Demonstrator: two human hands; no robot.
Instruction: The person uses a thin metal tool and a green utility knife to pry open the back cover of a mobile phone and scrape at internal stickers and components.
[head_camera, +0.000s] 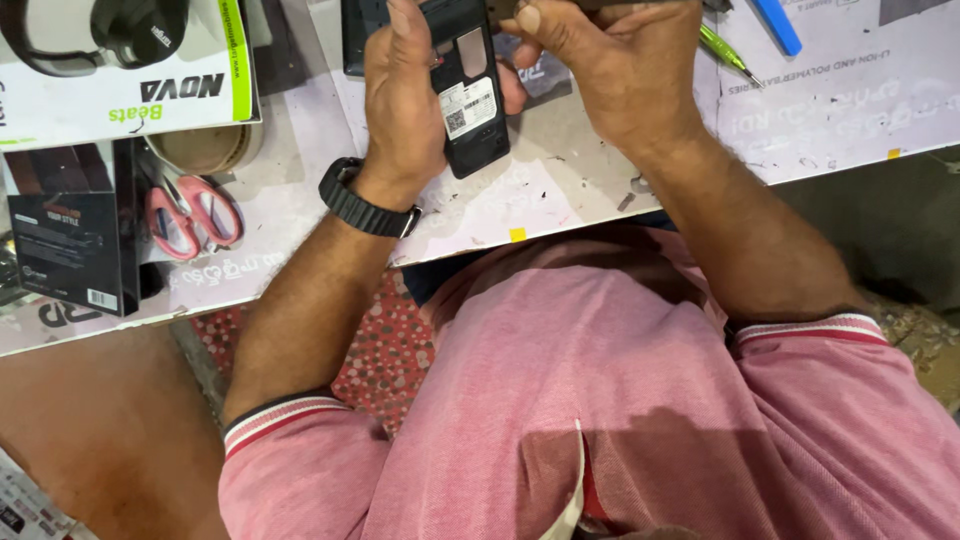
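Observation:
My left hand (400, 110), with a black watch (365, 200) on its wrist, is wrapped around a black phone (470, 95) held upright over the work board. The phone's back is off, showing a white label and inner parts. My right hand (605, 70) comes in from the right, its thumb and curled fingers at the phone's upper end. The top of the phone and the right fingertips are cut off by the frame edge, so I cannot tell whether a tool is in that hand.
The white work board (560, 190) carries pink-handled scissors (195, 215), a tape roll (205, 150), a headphone box (120, 80) and a small black box (70, 245) at the left. A green screwdriver (725, 50) and a blue tool (778, 25) lie at the upper right.

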